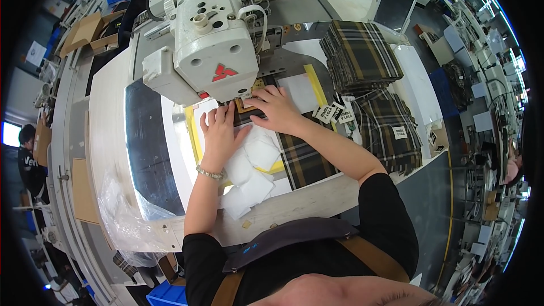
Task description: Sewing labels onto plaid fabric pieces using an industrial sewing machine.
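Observation:
Both of my hands rest at the front of a white sewing machine, just below its head. My left hand lies with fingers stretched forward, its tips near a small dark piece with a tan frame. From the other side my right hand reaches to the same piece, fingers spread and pressing down. A dark plaid fabric panel extends from beneath my right forearm toward the table's front. White backing sheets lie loose between my arms. The needle area is hidden by the machine head.
Right of the machine stands a tall stack of plaid panels, with a second plaid pile nearer me. Small woven labels lie beside them. A screen stands at back right. Clear plastic wrap sits at the table's left edge.

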{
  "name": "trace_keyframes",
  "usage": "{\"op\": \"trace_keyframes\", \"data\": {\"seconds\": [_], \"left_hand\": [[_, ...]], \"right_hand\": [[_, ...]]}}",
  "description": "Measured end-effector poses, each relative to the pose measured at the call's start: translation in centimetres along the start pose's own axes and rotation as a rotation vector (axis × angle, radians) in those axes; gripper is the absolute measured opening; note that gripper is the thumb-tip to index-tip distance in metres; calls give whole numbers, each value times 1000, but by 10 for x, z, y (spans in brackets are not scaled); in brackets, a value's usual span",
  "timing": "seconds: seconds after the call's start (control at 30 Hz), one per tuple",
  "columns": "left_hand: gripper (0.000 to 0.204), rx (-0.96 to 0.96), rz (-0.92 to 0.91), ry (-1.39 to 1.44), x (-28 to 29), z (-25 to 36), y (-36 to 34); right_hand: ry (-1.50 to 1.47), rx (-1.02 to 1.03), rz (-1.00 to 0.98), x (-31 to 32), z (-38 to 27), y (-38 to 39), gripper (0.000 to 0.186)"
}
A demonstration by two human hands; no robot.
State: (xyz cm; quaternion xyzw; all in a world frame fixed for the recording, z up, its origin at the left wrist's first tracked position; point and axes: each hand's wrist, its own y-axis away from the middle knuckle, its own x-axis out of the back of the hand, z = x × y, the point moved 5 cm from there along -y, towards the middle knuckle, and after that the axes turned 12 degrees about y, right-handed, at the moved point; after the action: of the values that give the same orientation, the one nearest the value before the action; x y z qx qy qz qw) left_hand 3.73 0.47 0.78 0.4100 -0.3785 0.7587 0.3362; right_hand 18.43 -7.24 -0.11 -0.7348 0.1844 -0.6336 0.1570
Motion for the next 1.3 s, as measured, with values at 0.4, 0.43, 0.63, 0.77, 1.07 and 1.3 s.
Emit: {"op": "trace_keyframes", "data": {"seconds": [0.4, 0.43, 0.63, 0.77, 1.07, 1.3], "left_hand": [[71, -9, 17, -60, -2, 3, -3], [71, -12, 16, -60, -3, 4, -4], [70, -26, 11, -77, -2, -4, -3], [70, -81, -11, -82, -2, -6, -4], [69, -90, -5, -77, -3, -6, -6], [67, -93, 16, -61, 0, -1, -8]], "right_hand": [[55, 64, 49, 4, -8, -1, 32], [58, 70, 63, 4, -7, 0, 30], [130, 116, 170, 5, -13, -1, 22], [121, 117, 172, 7, -12, 0, 23], [137, 103, 154, 4, -7, 2, 24], [133, 76, 93, 5, -6, 3, 26]]}}
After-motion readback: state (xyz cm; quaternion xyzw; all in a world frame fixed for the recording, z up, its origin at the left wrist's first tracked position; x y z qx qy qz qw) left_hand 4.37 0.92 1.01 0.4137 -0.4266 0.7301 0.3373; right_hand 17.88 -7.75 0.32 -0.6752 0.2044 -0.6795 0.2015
